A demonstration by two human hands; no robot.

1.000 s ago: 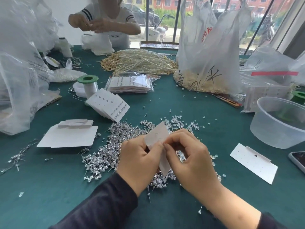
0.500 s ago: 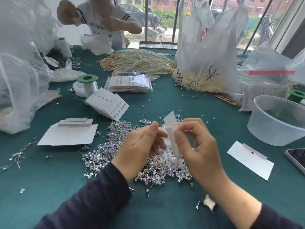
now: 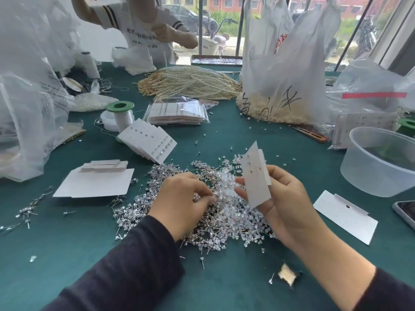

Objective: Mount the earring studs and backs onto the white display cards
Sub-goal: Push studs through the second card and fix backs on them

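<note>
My right hand [image 3: 285, 205] holds a white display card [image 3: 256, 176] upright by its lower part, its punched holes facing me. My left hand [image 3: 182, 203] is down on the pile of silver earring studs [image 3: 155, 198], fingertips curled into it; whether they pinch a stud is hidden. Clear plastic earring backs [image 3: 233, 212] lie heaped between the two hands. A fanned stack of filled cards [image 3: 148, 142] lies beyond the pile, and a blank card [image 3: 345, 216] lies flat to the right.
Flat white cards [image 3: 94, 182] lie at left. A clear plastic tub [image 3: 379, 162] stands at right, a phone [image 3: 406, 212] at the right edge. Plastic bags [image 3: 285, 70], pearl strands [image 3: 190, 81], a green-topped spool [image 3: 120, 113] and another person fill the far side.
My left hand let go of the card and dropped onto the stud pile. My right hand turned the card so its face shows, holding it alone.
</note>
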